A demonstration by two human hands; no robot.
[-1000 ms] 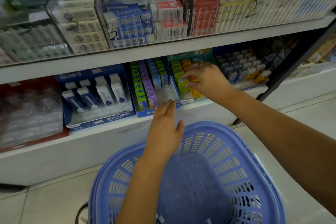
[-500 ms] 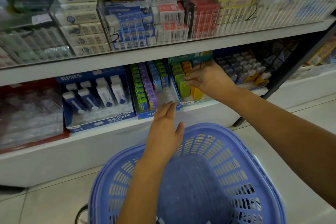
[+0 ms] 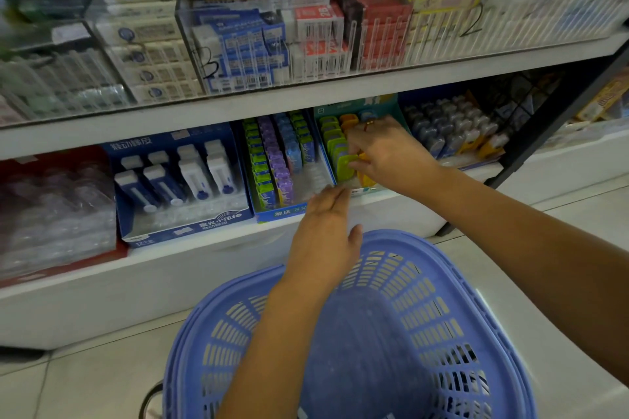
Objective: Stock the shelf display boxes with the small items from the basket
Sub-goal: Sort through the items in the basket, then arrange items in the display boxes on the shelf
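Observation:
A blue plastic basket [image 3: 439, 286] stands on the floor below the lower shelf; I see no items on its visible bottom. My right hand [image 3: 391, 156] reaches into the teal display box [image 3: 391, 105] and its fingertips pinch a green item [image 3: 345, 165] at the front of the green row, with orange items [image 3: 366, 177] beside it. My left hand [image 3: 323, 235] hovers with straight fingers just in front of the blue display box [image 3: 289, 211] of green, purple and blue packs, its fingertips near that box's front right corner.
A large blue box of white-and-blue erasers [image 3: 180, 180] sits to the left, clear packs [image 3: 54, 214] further left. Another box of small grey items [image 3: 452, 129] stands to the right. The upper shelf [image 3: 306, 92] overhangs, packed behind clear dividers. A black frame post [image 3: 544, 143] slants at right.
My right hand has stayed in the teal box, its fingers shifting on the front green item. My left hand has edged slightly up toward the blue box's front.

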